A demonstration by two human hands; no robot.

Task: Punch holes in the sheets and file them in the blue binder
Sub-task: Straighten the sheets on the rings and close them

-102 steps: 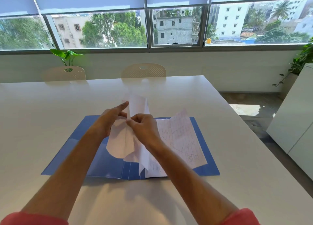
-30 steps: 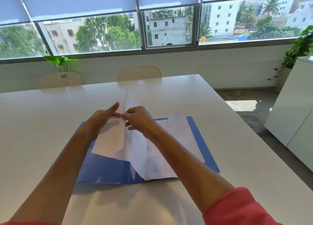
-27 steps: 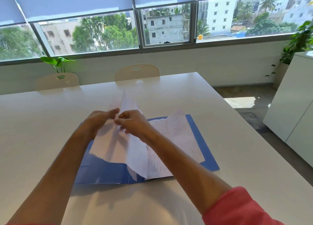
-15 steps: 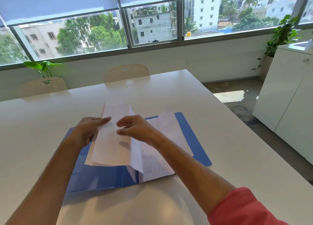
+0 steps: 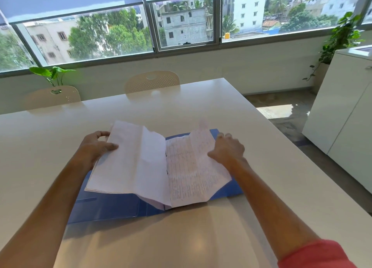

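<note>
The blue binder (image 5: pixel 112 208) lies open and flat on the white table (image 5: pixel 181 239). A stack of white sheets (image 5: pixel 132 161) is spread across it like an open book, blank backs on the left, lined written pages (image 5: pixel 193 171) on the right. My left hand (image 5: pixel 96 146) grips the left edge of the turned stack, thumb on top. My right hand (image 5: pixel 227 148) rests on the right edge of the written pages, over the binder's right cover. No hole punch is in view.
Two cream chairs (image 5: pixel 152 82) (image 5: pixel 53 96) stand at the table's far side. A potted plant (image 5: pixel 51 74) sits by the window. A white cabinet (image 5: pixel 346 114) stands to the right, with another plant (image 5: pixel 342 38) behind it.
Both hands were pinching a raised sheet near the binder's middle. The sheet has been turned down to the left, and my hands have moved apart to the outer edges of the spread sheets.
</note>
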